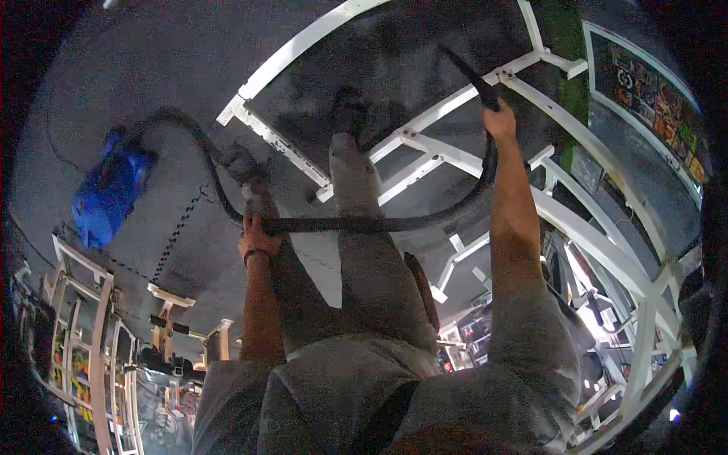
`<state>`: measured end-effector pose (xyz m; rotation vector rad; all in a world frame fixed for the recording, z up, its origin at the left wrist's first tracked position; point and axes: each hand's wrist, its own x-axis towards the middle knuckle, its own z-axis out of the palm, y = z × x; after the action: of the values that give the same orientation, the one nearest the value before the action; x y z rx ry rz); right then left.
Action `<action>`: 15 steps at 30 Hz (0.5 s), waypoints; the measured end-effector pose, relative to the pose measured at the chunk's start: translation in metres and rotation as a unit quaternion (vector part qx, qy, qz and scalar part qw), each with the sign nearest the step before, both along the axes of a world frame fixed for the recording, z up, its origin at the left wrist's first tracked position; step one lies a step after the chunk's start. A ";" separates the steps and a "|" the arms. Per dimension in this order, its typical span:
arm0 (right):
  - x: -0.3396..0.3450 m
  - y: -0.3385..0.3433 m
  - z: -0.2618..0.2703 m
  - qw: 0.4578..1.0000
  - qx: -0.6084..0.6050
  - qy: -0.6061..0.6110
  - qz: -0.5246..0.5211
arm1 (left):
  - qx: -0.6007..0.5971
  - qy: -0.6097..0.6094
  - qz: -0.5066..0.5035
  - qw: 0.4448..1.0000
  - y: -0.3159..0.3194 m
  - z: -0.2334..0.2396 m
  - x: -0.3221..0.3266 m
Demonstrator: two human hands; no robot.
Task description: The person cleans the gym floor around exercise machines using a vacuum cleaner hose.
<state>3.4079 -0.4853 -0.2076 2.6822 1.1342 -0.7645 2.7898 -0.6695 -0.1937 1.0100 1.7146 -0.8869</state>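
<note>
My right hand point(500, 120) grips the dark handle end of a black flexible hose, and a straight black nozzle point(463, 65) points from it toward the upper left over the floor. The black hose point(364, 224) loops down from that hand and runs across in front of my legs. On the left side, my left hand point(259, 238), with a dark band at the wrist, is closed over the hose beside my leg. From there the hose curves up to a blue vacuum cleaner point(111, 190) on the grey floor. My fingers partly hide the hose.
A white metal frame of gym equipment point(449, 111) surrounds my feet and extends right. A dark chain point(175, 239) lies on the floor at left. More white frames point(102, 301) stand lower left. A framed picture panel point(642, 91) is at upper right.
</note>
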 end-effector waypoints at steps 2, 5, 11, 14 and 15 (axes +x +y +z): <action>-0.011 0.001 -0.007 0.998 0.022 0.050 0.012 | 0.043 -0.003 -0.010 0.999 -0.008 -0.001 -0.002; -0.030 0.004 -0.011 0.994 0.044 0.099 0.022 | 0.085 -0.007 -0.020 0.996 -0.014 -0.003 -0.005; -0.023 0.012 -0.001 0.994 0.054 0.096 -0.006 | 0.027 -0.006 -0.014 1.000 -0.009 -0.007 0.002; 0.041 0.010 -0.046 0.991 0.130 0.026 0.016 | 0.010 0.011 -0.028 0.999 -0.010 -0.016 0.000; 0.041 0.023 -0.050 0.994 0.107 0.011 0.003 | 0.011 0.014 -0.022 1.000 -0.014 -0.019 -0.002</action>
<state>3.4489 -0.4619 -0.2572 2.8461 1.2980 -0.7114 2.7876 -0.6831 -0.2129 1.0580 1.7346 -0.9178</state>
